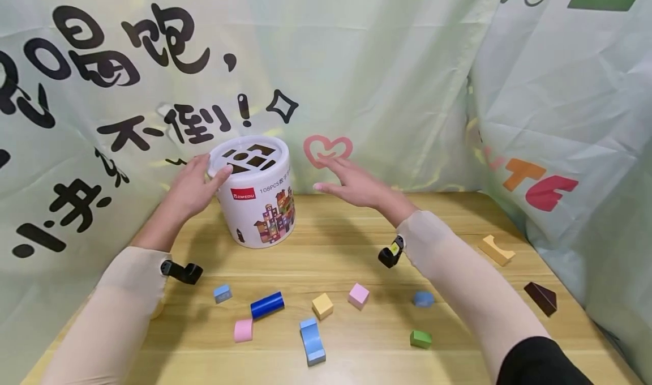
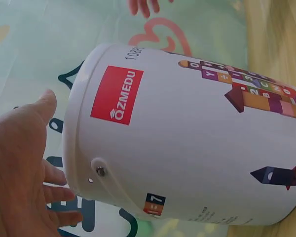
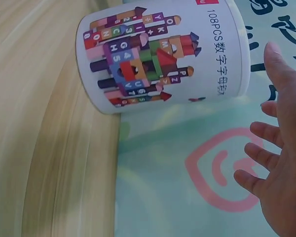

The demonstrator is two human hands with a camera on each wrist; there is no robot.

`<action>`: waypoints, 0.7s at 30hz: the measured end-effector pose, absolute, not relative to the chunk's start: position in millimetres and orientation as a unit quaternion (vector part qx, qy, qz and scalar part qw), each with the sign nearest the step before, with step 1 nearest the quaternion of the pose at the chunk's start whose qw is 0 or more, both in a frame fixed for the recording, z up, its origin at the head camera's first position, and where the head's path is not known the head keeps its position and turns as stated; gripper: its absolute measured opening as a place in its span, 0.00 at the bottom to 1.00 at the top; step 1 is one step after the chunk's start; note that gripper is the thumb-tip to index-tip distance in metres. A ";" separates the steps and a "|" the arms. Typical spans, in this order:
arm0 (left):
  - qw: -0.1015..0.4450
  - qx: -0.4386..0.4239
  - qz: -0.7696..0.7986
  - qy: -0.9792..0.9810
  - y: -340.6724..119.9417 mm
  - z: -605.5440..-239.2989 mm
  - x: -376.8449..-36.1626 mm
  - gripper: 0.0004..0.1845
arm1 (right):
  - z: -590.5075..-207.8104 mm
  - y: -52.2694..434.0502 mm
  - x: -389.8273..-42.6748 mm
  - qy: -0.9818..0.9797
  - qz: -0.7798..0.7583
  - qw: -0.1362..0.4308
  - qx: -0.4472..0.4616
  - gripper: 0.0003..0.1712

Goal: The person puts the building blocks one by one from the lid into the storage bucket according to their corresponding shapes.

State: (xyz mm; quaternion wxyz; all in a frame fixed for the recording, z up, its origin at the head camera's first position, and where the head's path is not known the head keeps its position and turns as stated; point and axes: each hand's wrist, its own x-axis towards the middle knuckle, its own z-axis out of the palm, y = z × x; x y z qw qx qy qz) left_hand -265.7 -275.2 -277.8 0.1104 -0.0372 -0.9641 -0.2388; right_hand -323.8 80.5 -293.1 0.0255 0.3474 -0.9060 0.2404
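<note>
A white block bucket (image 1: 242, 210) stands upright on the table, its lid cut with several shaped holes. My left hand (image 1: 196, 185) is at the bucket's upper left rim, thumb and fingers spread. In the left wrist view that hand (image 2: 19, 158) lies beside the lid edge; whether it touches cannot be made out. To the right of the bucket, my right hand (image 1: 356, 184) hovers above the table with its fingers extended and nothing in it. The right wrist view shows this hand (image 3: 288, 138) apart from the bucket (image 3: 207, 64).
Wooden blocks lie scattered nearer me: a blue cylinder (image 1: 267, 305), a light blue arch piece (image 1: 312, 341), a yellow cube (image 1: 322, 306), a pink cube (image 1: 359, 296) and a green block (image 1: 420, 339). A yellow arch (image 1: 496, 251) and dark triangle (image 1: 542, 298) lie far right. Printed cloth (image 1: 397, 90) hangs behind.
</note>
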 end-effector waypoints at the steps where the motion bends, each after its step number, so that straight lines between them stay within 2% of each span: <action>1: 0.106 -0.035 -0.233 -0.966 -273.9 -277.7 -266.3 0.53 | -292.9 76.8 -325.0 -0.905 0.243 0.023 0.348 0.49; 21: 0.079 -0.040 -0.187 -0.978 -268.3 -276.7 -264.9 0.56 | -279.8 19.6 -343.5 -0.889 0.253 0.033 0.380 0.47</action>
